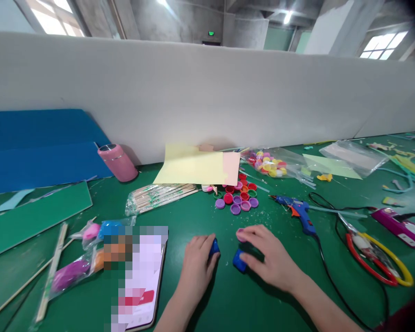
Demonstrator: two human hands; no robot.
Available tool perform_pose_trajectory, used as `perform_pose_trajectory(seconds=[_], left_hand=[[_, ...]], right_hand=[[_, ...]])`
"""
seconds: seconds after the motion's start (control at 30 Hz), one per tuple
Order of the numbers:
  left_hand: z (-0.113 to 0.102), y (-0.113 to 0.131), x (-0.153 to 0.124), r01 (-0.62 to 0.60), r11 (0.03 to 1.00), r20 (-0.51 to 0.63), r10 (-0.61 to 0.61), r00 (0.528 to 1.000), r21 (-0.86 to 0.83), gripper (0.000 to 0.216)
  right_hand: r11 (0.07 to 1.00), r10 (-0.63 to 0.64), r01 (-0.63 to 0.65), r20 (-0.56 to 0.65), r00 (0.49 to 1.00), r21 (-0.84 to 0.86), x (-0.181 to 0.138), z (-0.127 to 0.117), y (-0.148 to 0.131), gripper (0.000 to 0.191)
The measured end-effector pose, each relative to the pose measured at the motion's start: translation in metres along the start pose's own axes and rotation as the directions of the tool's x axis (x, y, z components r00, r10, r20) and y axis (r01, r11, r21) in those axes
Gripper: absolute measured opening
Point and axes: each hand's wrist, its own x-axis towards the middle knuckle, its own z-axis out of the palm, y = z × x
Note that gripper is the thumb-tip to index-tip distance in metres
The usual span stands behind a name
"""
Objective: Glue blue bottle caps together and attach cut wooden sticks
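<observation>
My left hand (199, 258) is closed round a small dark blue lump (214, 248) that looks like modelling clay; part of it is hidden by the fingers. To its right, my right hand (268, 256) has a pink bottle cap (241, 235) at its fingertips, with the exact grip partly hidden. Its thumb touches a second blue lump (239, 261) on the green table. Beyond the hands lies a cluster of bottle caps (235, 209) in purple, red, pink and orange.
At left are a phone (148, 276), bagged purple clay (71, 276) and wooden sticks (53, 272). A glue gun (299, 212), its cord and red-and-yellow-handled pliers (370, 258) lie right. Behind are bagged sticks (162, 196), yellow paper (193, 166), a pink cylinder (119, 163) and a white partition (207, 92).
</observation>
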Motion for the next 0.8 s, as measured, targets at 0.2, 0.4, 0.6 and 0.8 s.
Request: perform_pose_trajectory(seconds=[0.2, 0.4, 0.6, 0.8], left_hand=[[0.001, 0.002, -0.002, 0.000, 0.999, 0.021, -0.001, 1.000, 0.036, 0.032], [0.001, 0.005, -0.007, -0.019, 1.000, 0.054, 0.018, 0.998, 0.015, 0.033], [0.003, 0.007, -0.006, -0.063, 0.998, 0.070, 0.064, 0.996, -0.015, 0.034], [0.006, 0.002, -0.007, -0.054, 0.997, 0.082, 0.058, 0.995, -0.051, 0.039]], right_hand=[[0.997, -0.049, 0.059, 0.182, 0.982, -0.045, -0.008, 0.012, -0.008, 0.034], [0.986, -0.020, 0.039, 0.114, 0.993, -0.163, 0.008, 0.011, 0.006, 0.038], [0.984, -0.007, 0.007, 0.001, 1.000, -0.177, 0.009, 0.011, 0.021, 0.038], [0.993, 0.089, -0.058, -0.326, 0.941, 0.102, 0.009, 0.003, 0.009, 0.031]])
